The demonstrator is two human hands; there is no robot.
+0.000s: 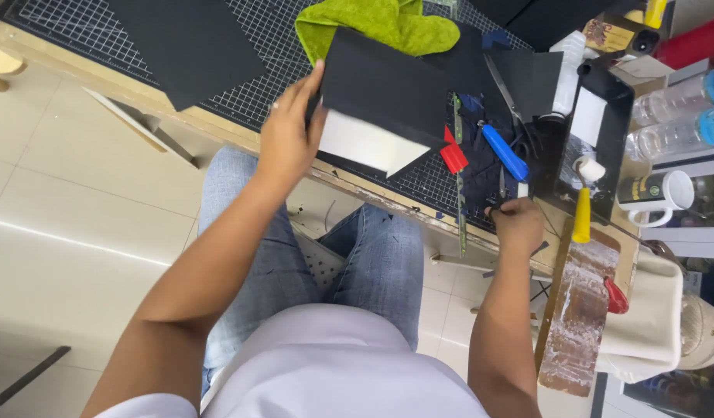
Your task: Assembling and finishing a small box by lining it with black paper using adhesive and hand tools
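The folded black card [380,85] lies on the gridded cutting mat [248,85] ahead of my knees, its white underside [364,143] turned toward me and its long axis running left to right, tilted down to the right. My left hand [289,135] has closed on its left end, fingers on top, thumb below. My right hand [515,224] rests well to the right at the table edge, curled near the blue-handled tool [504,152] and steel ruler [459,178]; I cannot tell whether it pinches anything

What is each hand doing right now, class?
Left hand: closed on the black folded card.
Right hand: fingers curled at the mat's edge; whether it grips anything cannot be told.
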